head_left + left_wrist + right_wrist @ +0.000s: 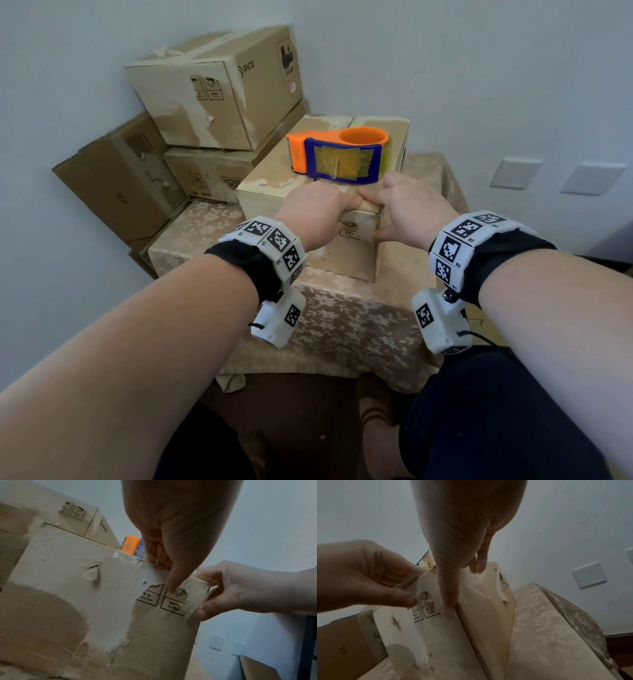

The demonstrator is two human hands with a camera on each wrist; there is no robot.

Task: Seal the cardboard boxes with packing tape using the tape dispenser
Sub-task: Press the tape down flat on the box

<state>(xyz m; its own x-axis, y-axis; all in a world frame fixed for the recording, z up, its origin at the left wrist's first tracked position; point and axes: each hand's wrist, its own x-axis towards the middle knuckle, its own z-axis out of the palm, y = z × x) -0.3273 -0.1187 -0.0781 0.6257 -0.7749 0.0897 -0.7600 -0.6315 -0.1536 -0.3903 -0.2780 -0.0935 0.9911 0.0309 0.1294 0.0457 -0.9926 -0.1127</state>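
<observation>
A worn cardboard box (270, 178) stands on the table, its paper skin torn off in patches (85, 588). An orange and blue tape dispenser (342, 154) lies on its side on the box top, and its orange end (130, 545) shows above the edge. Both hands are at the box's near top corner. My left hand (318, 209) has its fingers hooked over the top edge and its thumb (171, 588) pressed on the front face. My right hand (404, 212) grips the corner, thumb (448, 601) on the front and fingers on the side face. A thin clear tape strand shows by the left fingers.
Several other cardboard boxes (219, 89) are piled against the wall at back left. The table wears a beige floral cloth (342, 325), whose edge drops off at right (547, 622). White wall plates (513, 173) sit on the right wall. My legs are below the table's front.
</observation>
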